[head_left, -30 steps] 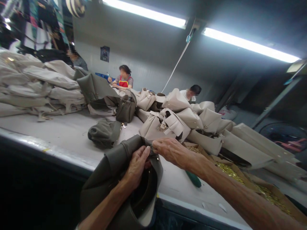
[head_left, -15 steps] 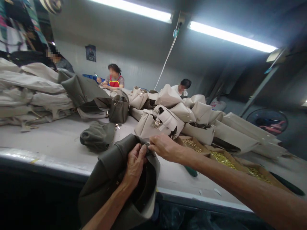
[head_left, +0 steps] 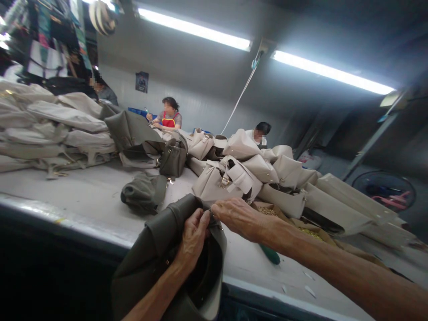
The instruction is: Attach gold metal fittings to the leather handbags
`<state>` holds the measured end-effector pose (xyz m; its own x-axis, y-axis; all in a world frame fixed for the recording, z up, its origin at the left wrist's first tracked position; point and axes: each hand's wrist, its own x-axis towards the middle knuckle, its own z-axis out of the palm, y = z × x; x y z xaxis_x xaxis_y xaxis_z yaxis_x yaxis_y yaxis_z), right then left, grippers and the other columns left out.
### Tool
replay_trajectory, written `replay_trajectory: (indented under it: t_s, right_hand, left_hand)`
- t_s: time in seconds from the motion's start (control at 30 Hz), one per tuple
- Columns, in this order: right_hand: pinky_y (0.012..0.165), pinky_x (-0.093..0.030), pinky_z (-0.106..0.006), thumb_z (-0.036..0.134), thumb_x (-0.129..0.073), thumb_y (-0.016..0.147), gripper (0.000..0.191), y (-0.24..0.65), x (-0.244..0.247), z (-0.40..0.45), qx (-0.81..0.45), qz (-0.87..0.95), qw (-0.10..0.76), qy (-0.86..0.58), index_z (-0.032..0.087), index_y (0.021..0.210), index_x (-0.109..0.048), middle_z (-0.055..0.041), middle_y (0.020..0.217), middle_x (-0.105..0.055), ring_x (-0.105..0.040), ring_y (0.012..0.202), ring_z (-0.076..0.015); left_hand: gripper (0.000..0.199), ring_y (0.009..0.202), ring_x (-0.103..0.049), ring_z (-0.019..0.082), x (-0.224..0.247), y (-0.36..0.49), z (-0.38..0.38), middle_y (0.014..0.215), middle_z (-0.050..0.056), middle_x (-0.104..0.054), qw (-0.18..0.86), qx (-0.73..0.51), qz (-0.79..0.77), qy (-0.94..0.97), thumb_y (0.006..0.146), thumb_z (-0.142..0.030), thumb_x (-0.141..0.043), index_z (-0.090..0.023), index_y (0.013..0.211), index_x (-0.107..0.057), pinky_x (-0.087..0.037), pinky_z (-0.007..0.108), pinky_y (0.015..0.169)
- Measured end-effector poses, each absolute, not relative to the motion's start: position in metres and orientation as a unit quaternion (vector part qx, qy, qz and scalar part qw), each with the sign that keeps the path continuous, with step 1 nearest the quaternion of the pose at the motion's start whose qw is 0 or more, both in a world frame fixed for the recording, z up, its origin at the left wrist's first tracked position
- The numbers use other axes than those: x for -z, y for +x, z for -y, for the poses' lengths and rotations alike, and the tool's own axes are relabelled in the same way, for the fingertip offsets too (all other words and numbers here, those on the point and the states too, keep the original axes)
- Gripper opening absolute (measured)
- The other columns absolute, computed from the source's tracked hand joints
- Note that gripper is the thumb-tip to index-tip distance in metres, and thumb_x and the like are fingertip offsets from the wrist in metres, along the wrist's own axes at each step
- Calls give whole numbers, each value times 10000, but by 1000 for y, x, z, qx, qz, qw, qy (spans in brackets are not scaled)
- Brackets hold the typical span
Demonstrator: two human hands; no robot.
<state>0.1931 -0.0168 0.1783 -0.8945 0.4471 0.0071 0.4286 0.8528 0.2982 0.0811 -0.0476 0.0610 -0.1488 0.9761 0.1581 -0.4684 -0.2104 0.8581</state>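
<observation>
A dark olive-grey handbag (head_left: 143,258) leans at the table's front edge, its mouth turned toward me. My left hand (head_left: 193,236) is closed on the bag's upper rim, thumb on top and fingers reaching inside. Right beside that thumb, my right hand (head_left: 237,216) is closed in a pinch at the same rim. Whatever sits between its fingertips is too small and covered to make out. Just behind the bag lies a crumpled dark grey pouch (head_left: 143,192) with a metal clasp.
Beige handbags (head_left: 214,180) are heaped across the table, with a small dark bag (head_left: 173,158) beside them. Soft pale bags (head_left: 67,118) are stacked at left. Boxes of gold-coloured fittings (head_left: 310,234) lie partly behind my right forearm. Several people sit beyond.
The view has shifted, so the scene sits lower and further right. My right forearm now covers more of the fittings boxes. Both hands stay at the bag's rim.
</observation>
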Motion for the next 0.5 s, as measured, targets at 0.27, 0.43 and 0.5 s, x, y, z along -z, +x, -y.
replay_trajectory:
  t_s: [0.27,0.43,0.5]
  right_hand:
    - [517,-264,-258,192,-494,876,221,182,-178,15,-77,-918,37,387,131,708,-625,-54,624,-607,-482,546,-128]
    - [520,-302,-223,198,-493,855,258,182,-186,11,-34,-915,28,400,152,625,-601,-6,582,-570,-469,548,-102]
    - [545,-321,-215,231,-483,878,257,189,-189,10,-37,-913,21,405,162,663,-604,4,615,-581,-486,575,-99]
  left_hand:
    - [313,598,-364,82,-57,82,47,691,-47,-432,501,-690,-320,413,814,-485,-589,-185,772,-513,-314,165,527]
    - [316,566,-357,75,-61,79,53,654,-54,-422,498,-673,-338,431,815,-482,-591,-178,770,-521,-303,169,508]
    - [330,536,-372,75,-64,75,55,638,-52,-444,524,-654,-341,425,805,-498,-593,-174,788,-534,-307,178,490]
